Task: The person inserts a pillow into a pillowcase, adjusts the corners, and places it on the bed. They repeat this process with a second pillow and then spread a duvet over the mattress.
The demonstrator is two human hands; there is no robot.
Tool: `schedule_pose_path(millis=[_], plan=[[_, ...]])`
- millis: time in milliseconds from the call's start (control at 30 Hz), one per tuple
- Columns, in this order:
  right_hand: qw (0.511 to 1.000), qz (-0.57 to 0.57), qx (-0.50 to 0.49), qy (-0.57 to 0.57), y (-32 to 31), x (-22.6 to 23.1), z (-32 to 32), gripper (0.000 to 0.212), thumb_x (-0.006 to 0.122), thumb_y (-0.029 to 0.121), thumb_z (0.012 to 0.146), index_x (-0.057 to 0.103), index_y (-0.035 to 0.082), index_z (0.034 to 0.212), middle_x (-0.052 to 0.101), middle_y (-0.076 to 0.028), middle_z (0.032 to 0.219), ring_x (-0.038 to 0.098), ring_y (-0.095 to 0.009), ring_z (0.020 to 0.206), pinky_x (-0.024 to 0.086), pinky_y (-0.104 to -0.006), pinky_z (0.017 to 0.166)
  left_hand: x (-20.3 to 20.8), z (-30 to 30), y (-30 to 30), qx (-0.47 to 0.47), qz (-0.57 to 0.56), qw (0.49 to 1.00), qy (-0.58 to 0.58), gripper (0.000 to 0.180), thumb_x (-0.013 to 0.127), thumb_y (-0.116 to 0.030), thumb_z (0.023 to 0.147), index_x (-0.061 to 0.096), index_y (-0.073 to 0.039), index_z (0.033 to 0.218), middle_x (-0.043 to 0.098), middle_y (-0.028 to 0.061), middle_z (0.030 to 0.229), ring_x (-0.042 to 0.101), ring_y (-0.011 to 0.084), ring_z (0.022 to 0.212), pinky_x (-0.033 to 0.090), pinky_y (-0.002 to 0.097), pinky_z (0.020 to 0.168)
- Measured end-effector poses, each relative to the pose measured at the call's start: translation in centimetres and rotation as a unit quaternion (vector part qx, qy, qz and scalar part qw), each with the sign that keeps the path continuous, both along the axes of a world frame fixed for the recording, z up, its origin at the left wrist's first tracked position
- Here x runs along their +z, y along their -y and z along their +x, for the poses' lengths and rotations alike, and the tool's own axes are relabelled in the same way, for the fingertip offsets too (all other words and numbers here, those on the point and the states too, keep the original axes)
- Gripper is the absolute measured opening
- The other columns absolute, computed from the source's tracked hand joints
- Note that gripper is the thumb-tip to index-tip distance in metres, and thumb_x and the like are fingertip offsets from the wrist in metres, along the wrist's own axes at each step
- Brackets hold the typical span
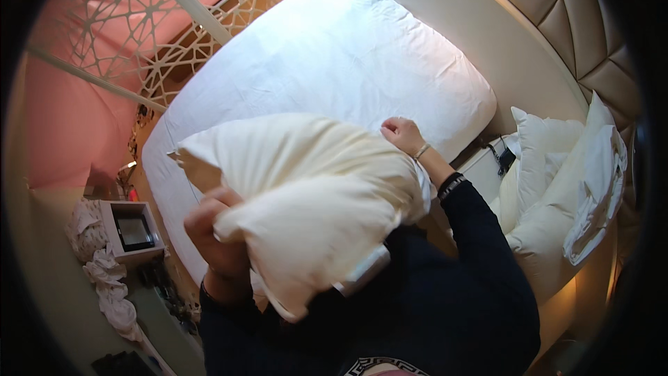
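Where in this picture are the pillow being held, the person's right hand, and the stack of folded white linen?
pillow [306,195], head view, middle of its cream cover
right hand [402,132], head view, back of the hand gripping the pillow's far corner
folded white linen [598,195], head view, middle of the stack at right

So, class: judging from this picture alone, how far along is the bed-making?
Done: a smooth white sheet covers the mattress. In hand: the left hand and right hand grip a cream pillow above the bed. Whether it has a case on cannot be told. Left: more pillows and folded white linen sit stacked by the headboard, and no cover lies on the bed.
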State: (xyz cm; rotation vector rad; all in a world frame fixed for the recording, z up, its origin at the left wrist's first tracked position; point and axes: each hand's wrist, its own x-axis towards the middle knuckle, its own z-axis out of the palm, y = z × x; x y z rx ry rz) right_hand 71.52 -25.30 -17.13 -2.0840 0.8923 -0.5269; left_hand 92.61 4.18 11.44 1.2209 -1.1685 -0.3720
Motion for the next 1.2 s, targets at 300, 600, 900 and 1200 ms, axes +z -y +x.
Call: schedule_pose_path(millis=[300,600,900,1200], plan=[[0.937,-0.308,0.083,0.141,-8.4,4.2,-4.0,0.005,0.059,0.009,0.068,0.057,0.006,0.071,0.058,-0.011,0.079,0.056,-0.033,0.068,0.043,-0.0414,0.060,-3.3,4.0,-0.7,0.150,-0.167,0.944,-0.243,0.021,0.061,-0.010,0.090,0.058,0.002,0.108,0.064,0.0176,0.106,0.064,0.0237,0.090,0.053,0.0361,0.083],[0.989,-0.129,0.062,0.025,-7.9,-4.7,-5.5,0.049,0.066,0.016,0.070,0.056,0.001,0.116,0.060,-0.015,0.115,0.053,-0.033,0.115,0.040,-0.0415,0.097,-0.6,2.1,6.0,0.129,0.005,0.981,-0.144,0.009,0.062,-0.005,0.087,0.064,0.003,0.092,0.065,0.0040,0.082,0.061,0.0104,0.073,0.049,0.0228,0.065],[0.944,-0.040,-0.039,0.326,-10.8,13.8,3.4,0.049,0.075,0.007,0.078,0.056,-0.005,0.121,0.066,-0.015,0.111,0.064,-0.022,0.101,0.054,-0.0340,0.084,-5.0,-1.5,11.4,0.031,0.021,0.992,0.125,0.022,0.078,-0.008,0.074,0.057,-0.002,0.078,0.054,0.0029,0.069,0.048,0.0135,0.060,0.038,0.0268,0.052],[0.885,0.124,-0.306,0.329,-0.5,9.1,-1.2,0.045,0.065,0.034,0.090,0.064,-0.007,0.108,0.067,-0.009,0.101,0.061,-0.015,0.087,0.049,-0.0284,0.076,-16.4,0.2,6.0,-0.051,0.211,0.882,0.419,0.068,0.067,-0.004,0.070,0.048,-0.009,0.135,0.041,0.0090,0.146,0.061,0.0202,0.053,0.051,0.0296,0.047]])
